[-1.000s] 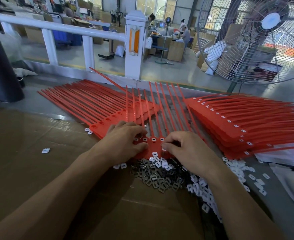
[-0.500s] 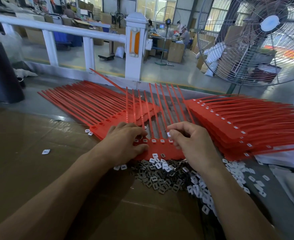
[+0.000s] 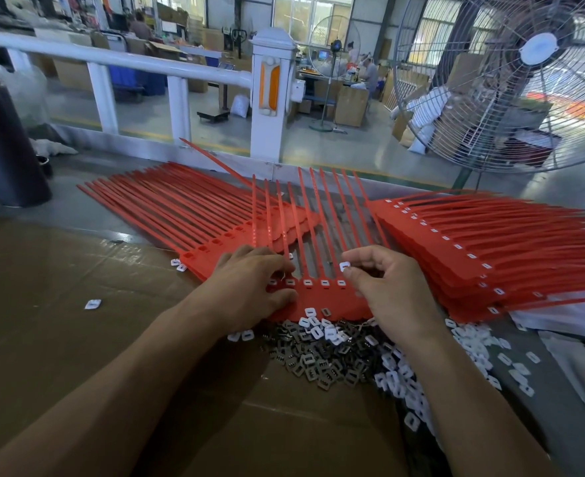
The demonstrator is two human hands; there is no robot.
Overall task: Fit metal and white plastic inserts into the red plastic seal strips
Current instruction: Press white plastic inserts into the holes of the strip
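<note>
The right hand [image 3: 392,290] has lifted off the strip since a second ago, when it was pressed flat against the tab row, and now it hovers just above it, thumb and forefinger pinching a single white plastic insert [image 3: 344,266] while the other fingers curl loosely behind. The left hand [image 3: 249,287] hasn't budged: fingers bent, pressing down on the near-left end of the red seal strip set [image 3: 318,294], thumb tucked against its front edge. That set lies on the brown cardboard sheet [image 3: 77,321] covering the worktable, its tails fanning away toward the white railing [image 3: 270,94]. Along its tab row, white pieces already sit in several sockets just left of the pinched one. Biggest thing in sight, the pedestal fan [image 3: 511,80], stands far right. Below it, the right-hand stack of red strips [image 3: 490,249] with white inserts showing along its edge; on the left, the other stack of red strips [image 3: 187,215] with open sockets. No bins here: the parts lie loose. The heap of dark metal inserts [image 3: 318,359] lies directly in front of the strip set, touching its near edge, and the heap of white inserts [image 3: 404,383] spreads beside it under the right wrist. One stray white piece [image 3: 93,304] lies apart on the cardboard to the left.
</note>
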